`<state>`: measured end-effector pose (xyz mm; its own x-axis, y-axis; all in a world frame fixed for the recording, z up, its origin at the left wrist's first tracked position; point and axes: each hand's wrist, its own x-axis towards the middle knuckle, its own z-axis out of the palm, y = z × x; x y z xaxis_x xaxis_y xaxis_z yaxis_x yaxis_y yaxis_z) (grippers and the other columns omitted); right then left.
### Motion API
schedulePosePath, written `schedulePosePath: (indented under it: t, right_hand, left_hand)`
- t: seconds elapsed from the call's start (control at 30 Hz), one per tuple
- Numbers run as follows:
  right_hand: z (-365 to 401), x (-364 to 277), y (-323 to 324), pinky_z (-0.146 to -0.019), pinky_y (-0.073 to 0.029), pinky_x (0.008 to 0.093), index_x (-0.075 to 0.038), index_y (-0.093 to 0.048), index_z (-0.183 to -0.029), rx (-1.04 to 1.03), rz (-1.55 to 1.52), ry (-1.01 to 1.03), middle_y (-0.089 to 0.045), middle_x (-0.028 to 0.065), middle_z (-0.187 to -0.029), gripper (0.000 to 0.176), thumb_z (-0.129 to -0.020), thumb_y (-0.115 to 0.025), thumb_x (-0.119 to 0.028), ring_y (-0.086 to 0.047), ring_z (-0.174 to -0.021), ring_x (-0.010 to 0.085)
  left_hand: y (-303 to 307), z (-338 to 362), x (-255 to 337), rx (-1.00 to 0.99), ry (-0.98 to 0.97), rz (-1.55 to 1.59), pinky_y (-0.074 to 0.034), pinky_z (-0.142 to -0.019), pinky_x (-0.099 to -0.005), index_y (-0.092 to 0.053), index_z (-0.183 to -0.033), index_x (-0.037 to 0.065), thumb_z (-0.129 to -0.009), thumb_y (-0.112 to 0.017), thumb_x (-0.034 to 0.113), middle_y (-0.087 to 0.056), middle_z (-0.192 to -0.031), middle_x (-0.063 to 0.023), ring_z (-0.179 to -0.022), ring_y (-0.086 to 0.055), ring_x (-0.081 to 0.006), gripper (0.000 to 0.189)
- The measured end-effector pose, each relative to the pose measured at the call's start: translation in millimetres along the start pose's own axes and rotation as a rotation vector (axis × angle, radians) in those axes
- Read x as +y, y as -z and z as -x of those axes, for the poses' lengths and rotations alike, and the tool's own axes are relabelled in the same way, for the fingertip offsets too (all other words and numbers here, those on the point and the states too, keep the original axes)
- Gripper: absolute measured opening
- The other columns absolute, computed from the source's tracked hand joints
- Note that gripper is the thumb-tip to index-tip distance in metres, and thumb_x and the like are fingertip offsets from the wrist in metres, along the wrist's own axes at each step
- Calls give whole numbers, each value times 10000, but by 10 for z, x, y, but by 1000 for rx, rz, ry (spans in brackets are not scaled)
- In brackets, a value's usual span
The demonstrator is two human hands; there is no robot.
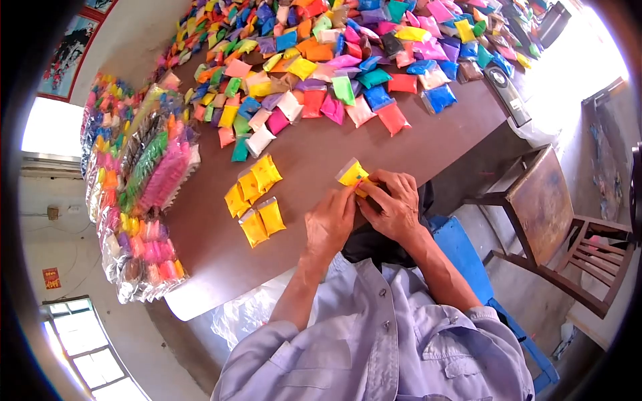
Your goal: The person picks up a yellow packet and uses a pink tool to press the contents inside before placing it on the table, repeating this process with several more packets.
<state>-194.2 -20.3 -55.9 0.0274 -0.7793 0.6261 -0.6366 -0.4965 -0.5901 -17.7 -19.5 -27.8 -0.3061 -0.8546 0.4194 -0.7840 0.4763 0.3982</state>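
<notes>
Both hands meet at the table's near edge around one small yellow packet (352,173) with a clear top strip. My left hand (330,220) pinches its lower left side, and my right hand (394,202) has thumb and fingers closed on its lower right part. The fingers cover the packet's bottom end. To the left, several similar yellow packets lie flat on the brown table (314,157) in two small groups: an upper group (249,186) and a lower pair (270,215).
A large heap of colourful packets (341,60) covers the table's far side. Clear bags of sorted packets (157,167) are stacked along the left edge. A wooden chair (545,207) and a blue stool (461,254) stand to the right. A plastic bag (244,314) hangs below the near edge.
</notes>
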Motion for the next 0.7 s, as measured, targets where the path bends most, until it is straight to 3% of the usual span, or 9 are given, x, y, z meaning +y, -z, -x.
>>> schedulePosePath:
  t: [0.13,0.2,0.3,0.4,0.53,0.7]
  right_hand:
    - [16,17,-32,-928,-479,414,-147,-781,-1068,15,19,5,-685,51,-1137,401,-680,-878,-116,-673,-1021,256]
    - [9,9,-34,-919,-480,408,-146,-777,-1046,15,13,-14,-684,49,-1120,385,-676,-879,-108,-675,-1011,254]
    - [-18,-8,-45,-909,-482,401,-146,-774,-1030,45,11,-25,-683,45,-1106,375,-673,-879,-104,-675,-1008,249]
    - [-22,-16,-54,-903,-484,398,-146,-774,-1023,63,16,-32,-685,43,-1092,365,-676,-879,-103,-678,-992,244]
    - [-4,1,-64,-897,-476,397,-165,-750,-1003,80,13,-26,-677,32,-1073,318,-707,-858,-123,-672,-983,237]
    - [6,-12,-68,-898,-479,399,-166,-752,-1004,85,-7,-45,-678,29,-1076,311,-716,-854,-106,-672,-982,233]
  left_hand:
    - [40,-115,-26,-34,-76,-35,-582,-582,-369,-698,-1073,88,-970,-696,84,-654,-885,-73,-716,-716,-273,103]
    - [57,-189,-35,-107,-122,-159,-570,-567,-368,-651,-974,90,-946,-676,77,-609,-847,-69,-673,-691,-259,40]
    - [22,-260,-91,-107,-135,-184,-559,-556,-372,-589,-893,93,-930,-666,78,-582,-815,-70,-648,-672,-256,87]
    - [38,-306,-90,-99,-132,-188,-538,-533,-364,-675,-1012,89,-980,-698,94,-614,-819,-80,-682,-693,-279,40]
    - [88,-396,-148,-67,-78,-274,-546,-557,-381,-678,-1009,75,-975,-705,84,-645,-840,-91,-703,-703,-299,44]
    - [137,-357,5,-68,-69,-5,-558,-591,-412,-691,-996,59,-964,-723,71,-686,-859,-98,-725,-709,-326,48]
